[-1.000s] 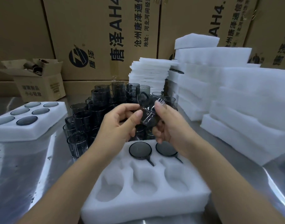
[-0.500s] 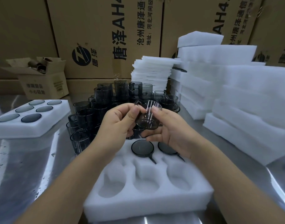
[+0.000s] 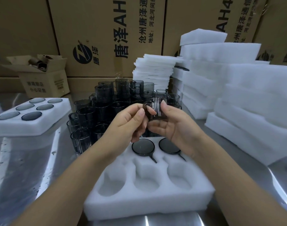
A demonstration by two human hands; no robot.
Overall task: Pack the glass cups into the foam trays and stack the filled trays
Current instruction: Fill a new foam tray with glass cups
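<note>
Right in front of you, the foam tray [image 3: 139, 201] is plain white. Above it, the raised cup [image 3: 156, 111] is smoky dark grey glass with thin white streaks down its side. The two seated cups [image 3: 143, 147] at the tray's far edge show as dark grey discs. Just beyond the tray, the loose cups [image 3: 105, 101] are translucent smoke grey. Left of it, the filled tray [image 3: 25, 128] is white with paler grey discs. Right of it, the foam stacks [image 3: 253, 98] are white. Far beyond it, brown cardboard boxes [image 3: 107, 22] carry black lettering. The table [image 3: 25, 168] is shiny silver.
</note>
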